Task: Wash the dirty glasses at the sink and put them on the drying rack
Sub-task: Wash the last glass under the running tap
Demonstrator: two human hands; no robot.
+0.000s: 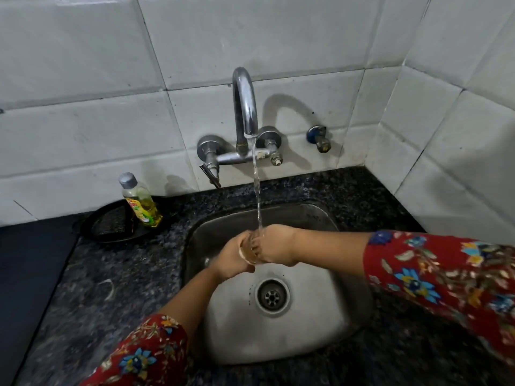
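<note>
The glass (pixel 252 249) sits over the steel sink (pixel 320 324), right under the tap's (pixel 245 107) running stream — the right hand (pixel 278 246) wraps its fingers round one side, the left hand (pixel 232 259) grips the other. A soap bottle (pixel 140 201) stands on the dark desk (pixel 111 288) to the left.

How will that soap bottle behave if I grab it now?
The soap bottle already leans, so it probably tips easily. It looks only partly full, so likely light. Wet fingers may slip on its smooth plastic.
</note>
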